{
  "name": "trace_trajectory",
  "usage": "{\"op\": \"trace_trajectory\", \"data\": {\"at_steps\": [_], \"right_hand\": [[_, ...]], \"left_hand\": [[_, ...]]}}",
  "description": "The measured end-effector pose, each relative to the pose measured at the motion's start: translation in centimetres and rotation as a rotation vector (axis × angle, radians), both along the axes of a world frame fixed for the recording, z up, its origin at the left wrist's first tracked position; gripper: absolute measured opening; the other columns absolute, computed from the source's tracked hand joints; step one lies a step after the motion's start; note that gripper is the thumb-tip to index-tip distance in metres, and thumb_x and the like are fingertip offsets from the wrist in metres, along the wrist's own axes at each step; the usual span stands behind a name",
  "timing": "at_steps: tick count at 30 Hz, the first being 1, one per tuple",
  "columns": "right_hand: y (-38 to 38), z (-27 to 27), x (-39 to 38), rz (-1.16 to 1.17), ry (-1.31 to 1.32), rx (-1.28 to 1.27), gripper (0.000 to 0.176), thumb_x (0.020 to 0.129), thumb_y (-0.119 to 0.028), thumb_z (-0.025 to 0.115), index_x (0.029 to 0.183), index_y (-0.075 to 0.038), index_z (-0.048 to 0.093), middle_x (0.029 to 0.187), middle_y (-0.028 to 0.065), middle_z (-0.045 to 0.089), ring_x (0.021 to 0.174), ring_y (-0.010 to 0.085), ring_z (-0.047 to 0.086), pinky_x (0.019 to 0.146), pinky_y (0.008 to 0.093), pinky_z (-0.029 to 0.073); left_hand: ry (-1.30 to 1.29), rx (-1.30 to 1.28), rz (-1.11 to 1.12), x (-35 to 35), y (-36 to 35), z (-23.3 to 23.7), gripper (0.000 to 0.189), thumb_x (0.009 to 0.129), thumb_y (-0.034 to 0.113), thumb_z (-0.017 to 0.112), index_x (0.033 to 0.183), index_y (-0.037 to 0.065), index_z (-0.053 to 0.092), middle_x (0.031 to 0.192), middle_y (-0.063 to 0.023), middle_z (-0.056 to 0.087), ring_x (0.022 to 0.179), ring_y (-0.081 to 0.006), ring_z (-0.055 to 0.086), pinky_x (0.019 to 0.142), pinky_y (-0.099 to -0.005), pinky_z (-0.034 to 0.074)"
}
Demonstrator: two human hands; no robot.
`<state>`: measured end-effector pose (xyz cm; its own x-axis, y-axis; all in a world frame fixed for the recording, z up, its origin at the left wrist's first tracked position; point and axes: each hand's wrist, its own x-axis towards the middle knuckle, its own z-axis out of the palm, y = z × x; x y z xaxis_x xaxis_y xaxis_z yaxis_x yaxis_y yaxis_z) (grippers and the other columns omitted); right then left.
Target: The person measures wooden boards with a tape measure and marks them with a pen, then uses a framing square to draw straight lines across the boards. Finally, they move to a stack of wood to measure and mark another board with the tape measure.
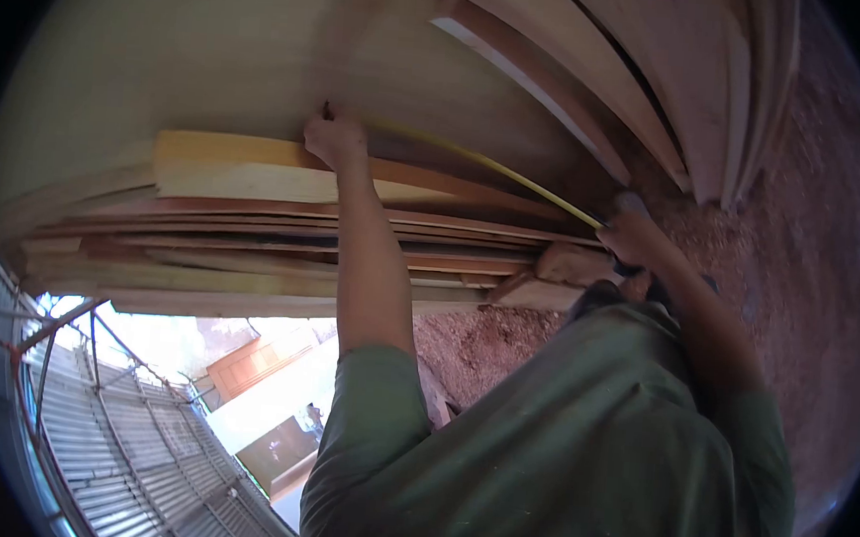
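A yellow tape measure blade (497, 166) runs slantwise between my two hands, along a large pale board (216, 54). At the blade's far left end my left hand (337, 142) is closed, its fingers pinched on the tape. A small dark tip juts up from those fingers; what it is I cannot make out. My right hand (632, 233) closes round the tape's other end, lower and to the right. Something greyish shows at its top, too blurred to name. Just below the blade lies a yellowish plank (248, 168).
Stacked boards (253, 231) lie under the pale board, beside wood blocks (539, 281). More long planks (565, 48) lean at upper right. Brown ground strewn with shavings (791, 244) spreads to the right. Corrugated metal sheeting (139, 438) stands at lower left.
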<state>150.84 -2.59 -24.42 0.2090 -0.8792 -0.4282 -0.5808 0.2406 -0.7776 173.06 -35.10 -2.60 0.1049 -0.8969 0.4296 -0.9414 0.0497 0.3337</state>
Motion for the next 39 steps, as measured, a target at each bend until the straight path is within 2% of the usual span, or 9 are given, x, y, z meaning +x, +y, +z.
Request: {"op": "trace_trajectory", "data": {"at_steps": [3, 7, 13, 15, 17, 21, 24, 26, 39], "right_hand": [[-0.6, 6.9, -1.4, -0.233, -0.182, 0.276, 0.034, 0.083, -0.033, 0.057, 0.078, -0.002, 0.071, 0.073, 0.0208, 0.068, 0.069, 0.0323, 0.068, 0.068, 0.0445, 0.052], [-1.1, 11.3, -1.7, -0.285, -0.323, 0.289, 0.037, 0.082, -0.036, 0.059, 0.078, -0.001, 0.07, 0.067, 0.0167, 0.066, 0.065, 0.0273, 0.067, 0.064, 0.0401, 0.051], [-3.2, 17.2, -0.7, -0.256, -0.444, 0.276, 0.036, 0.084, -0.036, 0.062, 0.077, -0.001, 0.069, 0.062, 0.0076, 0.061, 0.057, 0.0168, 0.059, 0.056, 0.0332, 0.046], [-3.9, 17.9, -0.1, -0.262, -0.482, 0.261, 0.038, 0.084, -0.037, 0.061, 0.076, 0.0, 0.069, 0.062, 0.008, 0.061, 0.056, 0.0167, 0.06, 0.055, 0.0329, 0.046], [-4.9, 19.0, 0.3, -0.204, -0.442, 0.221, 0.038, 0.084, -0.035, 0.058, 0.083, 0.001, 0.069, 0.067, 0.0173, 0.064, 0.065, 0.0282, 0.066, 0.065, 0.0392, 0.05], [-5.9, 18.5, 1.9, -0.222, -0.441, 0.143, 0.039, 0.086, -0.037, 0.061, 0.079, 0.0, 0.07, 0.063, 0.0112, 0.063, 0.059, 0.0191, 0.062, 0.06, 0.0345, 0.048], [-6.6, 18.8, 2.5, -0.202, -0.439, 0.193, 0.039, 0.086, -0.037, 0.06, 0.08, 0.0, 0.071, 0.064, 0.0123, 0.064, 0.061, 0.0203, 0.064, 0.062, 0.0352, 0.05], [-6.8, 18.7, 2.8, -0.169, -0.437, 0.196, 0.039, 0.085, -0.036, 0.058, 0.081, 0.002, 0.069, 0.07, 0.0194, 0.065, 0.068, 0.0302, 0.067, 0.068, 0.0396, 0.051], [-7.1, 18.4, 3.8, -0.135, -0.477, 0.11, 0.041, 0.088, -0.035, 0.057, 0.078, 0.004, 0.067, 0.067, 0.0195, 0.064, 0.066, 0.0305, 0.067, 0.067, 0.0402, 0.051]], "left_hand": [[-0.075, -0.127, -0.124, 1.3, -2.2, 5.6, 0.027, 0.083, 0.015, 0.064, 0.093, -0.01, 0.067, 0.092, -0.0233, 0.069, 0.084, -0.0326, 0.069, 0.076, -0.0398, 0.055], [0.051, -0.197, -0.12, 1.4, -2.9, 13.4, 0.024, 0.082, 0.014, 0.065, 0.095, -0.007, 0.069, 0.091, -0.0195, 0.071, 0.082, -0.0265, 0.07, 0.074, -0.0362, 0.055], [-0.153, -0.39, -0.122, 3.2, -4.7, 21.7, 0.022, 0.08, 0.015, 0.069, 0.093, -0.002, 0.072, 0.09, -0.0163, 0.072, 0.082, -0.0233, 0.071, 0.075, -0.0336, 0.056], [-0.279, -0.421, -0.044, 3.1, -5.1, 23.5, 0.024, 0.079, 0.016, 0.069, 0.094, -0.002, 0.072, 0.091, -0.0163, 0.072, 0.084, -0.0239, 0.071, 0.077, -0.0338, 0.056], [-0.289, -0.413, -0.016, 3.8, -6.1, 24.9, 0.025, 0.078, 0.016, 0.07, 0.096, -0.002, 0.072, 0.092, -0.016, 0.073, 0.085, -0.0246, 0.071, 0.078, -0.034, 0.056], [-0.239, -0.393, 0.003, 6.1, -8.0, 26.0, 0.028, 0.076, 0.017, 0.07, 0.097, -0.001, 0.073, 0.093, -0.0152, 0.073, 0.087, -0.026, 0.07, 0.08, -0.0342, 0.055], [-0.094, -0.364, -0.032, 7.6, -9.6, 25.2, 0.026, 0.076, 0.017, 0.07, 0.096, 0.0, 0.074, 0.093, -0.0147, 0.072, 0.087, -0.0258, 0.07, 0.08, -0.0345, 0.055], [-0.131, -0.414, -0.036, 7.8, -9.6, 24.3, 0.026, 0.076, 0.016, 0.07, 0.096, 0.001, 0.074, 0.094, -0.0146, 0.072, 0.086, -0.0257, 0.07, 0.08, -0.0345, 0.055], [0.228, -0.436, -0.048, 6.3, -8.3, 23.5, 0.02, 0.078, 0.006, 0.069, 0.095, -0.002, 0.073, 0.093, -0.0145, 0.071, 0.079, -0.0236, 0.068, 0.069, -0.034, 0.055]]}}
